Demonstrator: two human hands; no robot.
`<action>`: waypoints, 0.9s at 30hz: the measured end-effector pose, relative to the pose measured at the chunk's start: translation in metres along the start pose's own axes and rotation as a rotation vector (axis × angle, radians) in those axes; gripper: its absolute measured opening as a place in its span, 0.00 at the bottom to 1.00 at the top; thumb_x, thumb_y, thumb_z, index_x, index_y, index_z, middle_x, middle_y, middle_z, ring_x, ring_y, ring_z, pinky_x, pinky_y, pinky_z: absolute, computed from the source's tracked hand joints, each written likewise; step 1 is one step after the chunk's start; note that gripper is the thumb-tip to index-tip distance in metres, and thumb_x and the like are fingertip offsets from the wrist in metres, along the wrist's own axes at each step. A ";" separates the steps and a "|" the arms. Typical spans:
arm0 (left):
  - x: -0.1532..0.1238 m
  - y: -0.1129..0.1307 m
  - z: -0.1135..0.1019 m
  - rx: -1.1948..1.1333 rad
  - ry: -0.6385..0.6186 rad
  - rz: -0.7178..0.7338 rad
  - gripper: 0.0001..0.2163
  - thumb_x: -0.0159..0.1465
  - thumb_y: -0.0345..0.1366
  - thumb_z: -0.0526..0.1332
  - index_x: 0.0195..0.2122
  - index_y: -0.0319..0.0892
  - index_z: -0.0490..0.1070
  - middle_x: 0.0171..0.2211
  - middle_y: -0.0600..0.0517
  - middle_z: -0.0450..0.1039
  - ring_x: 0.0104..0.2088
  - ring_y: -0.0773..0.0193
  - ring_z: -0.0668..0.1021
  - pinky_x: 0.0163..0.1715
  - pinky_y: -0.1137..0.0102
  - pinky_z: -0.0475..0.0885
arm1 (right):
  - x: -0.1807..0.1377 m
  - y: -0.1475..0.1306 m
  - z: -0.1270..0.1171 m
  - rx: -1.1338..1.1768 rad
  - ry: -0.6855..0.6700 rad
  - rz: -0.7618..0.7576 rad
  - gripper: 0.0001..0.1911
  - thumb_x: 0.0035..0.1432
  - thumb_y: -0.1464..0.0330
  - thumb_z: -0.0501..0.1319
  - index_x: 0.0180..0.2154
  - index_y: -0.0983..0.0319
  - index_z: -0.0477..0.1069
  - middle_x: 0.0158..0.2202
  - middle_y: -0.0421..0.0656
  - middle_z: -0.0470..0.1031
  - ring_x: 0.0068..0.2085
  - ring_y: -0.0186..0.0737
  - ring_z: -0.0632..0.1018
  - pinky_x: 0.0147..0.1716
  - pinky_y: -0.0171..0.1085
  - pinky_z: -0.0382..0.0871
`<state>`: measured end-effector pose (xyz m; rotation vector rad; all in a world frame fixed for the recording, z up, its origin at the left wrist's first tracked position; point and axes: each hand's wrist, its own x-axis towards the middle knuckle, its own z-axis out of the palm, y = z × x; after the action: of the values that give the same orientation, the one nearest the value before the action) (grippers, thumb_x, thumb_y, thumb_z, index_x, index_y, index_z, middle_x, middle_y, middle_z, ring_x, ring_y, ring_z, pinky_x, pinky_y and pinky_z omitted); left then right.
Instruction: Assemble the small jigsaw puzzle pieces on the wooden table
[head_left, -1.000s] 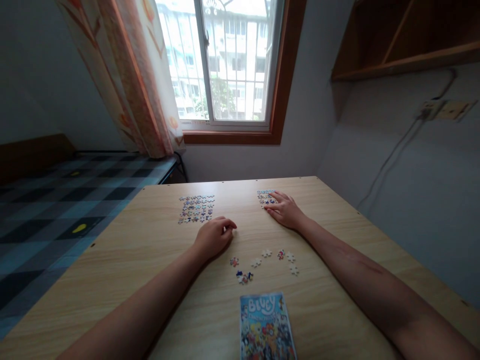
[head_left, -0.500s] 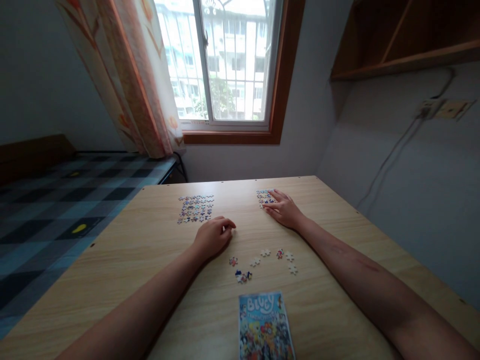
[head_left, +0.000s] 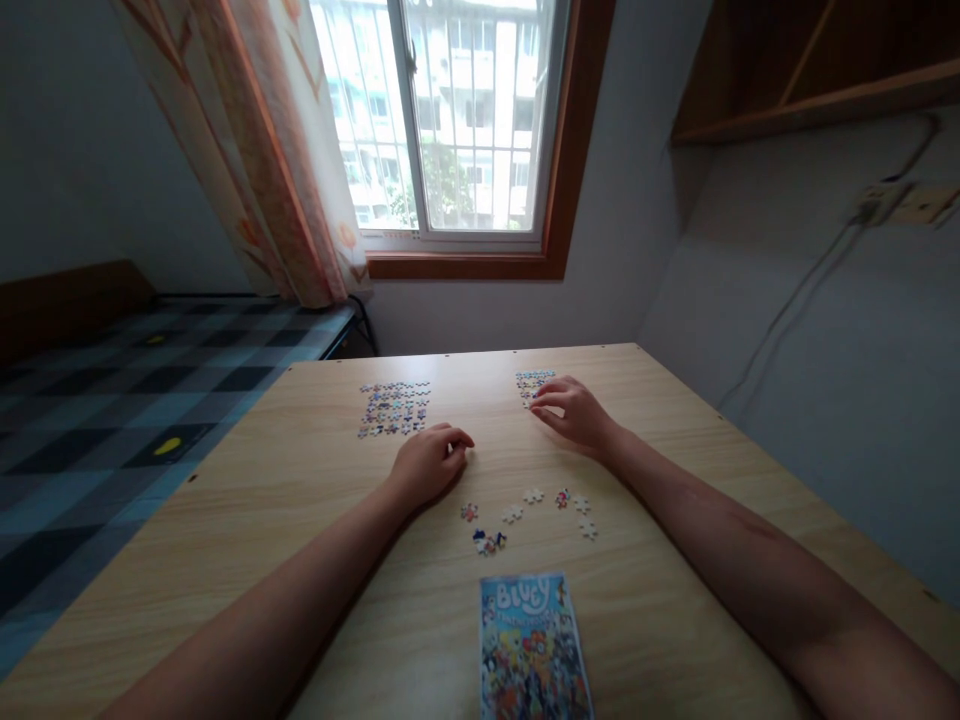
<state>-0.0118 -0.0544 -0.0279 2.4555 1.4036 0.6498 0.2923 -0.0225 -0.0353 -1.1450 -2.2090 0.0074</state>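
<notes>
My right hand is at the near right side of a small block of jigsaw pieces on the table. Its thumb and fingertips come together at a puzzle piece on the block's near edge; the fingers partly hide the block. Loosely curled, my left hand rests on the wood with nothing visible in it. Beyond it and to the left lie rows of jigsaw pieces. Between my forearms are several loose pieces, among them a pale face-down piece, a red piece and a dark blue cluster.
A colourful Bluey picture card or box lies at the table's near side. The wooden table has a bed on its left. Ahead is a window with a curtain; a shelf hangs at right.
My right hand has drawn back slightly from over the small block, and its spread fingers have come together at the near edge. My left hand stays put. The view has tilted slightly.
</notes>
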 end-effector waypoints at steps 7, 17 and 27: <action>0.000 0.000 0.000 -0.002 0.002 0.011 0.11 0.61 0.32 0.57 0.37 0.47 0.80 0.37 0.52 0.78 0.36 0.62 0.77 0.39 0.68 0.69 | 0.012 -0.053 -0.028 0.319 -0.693 -0.047 0.11 0.56 0.60 0.69 0.35 0.61 0.79 0.30 0.39 0.76 0.29 0.32 0.73 0.29 0.32 0.64; 0.000 -0.002 0.002 0.000 0.011 0.009 0.11 0.61 0.32 0.57 0.37 0.47 0.80 0.37 0.52 0.78 0.36 0.62 0.77 0.40 0.68 0.70 | 0.010 -0.079 -0.026 0.229 -0.915 0.019 0.10 0.51 0.72 0.66 0.38 0.60 0.80 0.29 0.37 0.77 0.26 0.30 0.73 0.26 0.30 0.61; -0.001 -0.001 0.000 -0.015 0.004 -0.005 0.11 0.62 0.31 0.57 0.37 0.47 0.80 0.37 0.52 0.78 0.35 0.63 0.77 0.38 0.68 0.69 | 0.008 -0.010 -0.026 0.194 -0.435 0.120 0.05 0.56 0.70 0.64 0.32 0.60 0.79 0.28 0.38 0.77 0.30 0.33 0.75 0.31 0.30 0.65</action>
<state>-0.0129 -0.0547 -0.0288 2.4400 1.4007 0.6626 0.2957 -0.0302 -0.0069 -1.2524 -2.4363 0.5574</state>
